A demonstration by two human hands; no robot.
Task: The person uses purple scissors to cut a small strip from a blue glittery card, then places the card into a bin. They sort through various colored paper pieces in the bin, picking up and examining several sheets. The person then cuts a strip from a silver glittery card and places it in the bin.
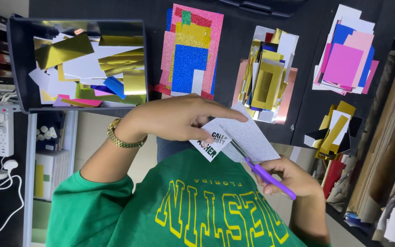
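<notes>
My left hand (174, 120), with a gold bracelet on its wrist, pinches a silver glitter sheet (254, 137) and a small white printed card (211, 142) together in front of my green shirt. My right hand (296, 178) grips purple-handled scissors (270, 179). Their blades reach up under the near edge of the silver sheet, beside the card. Both hands are held just off the near edge of the black table (238, 27).
On the table are a black tray (17, 68) of gold, white and blue scraps, a stack of glitter sheets (190, 55), a pile of gold mirror card (266, 77), pink and blue papers (344, 59) and gold offcuts (337, 130). A power strip (3, 132) hangs at left.
</notes>
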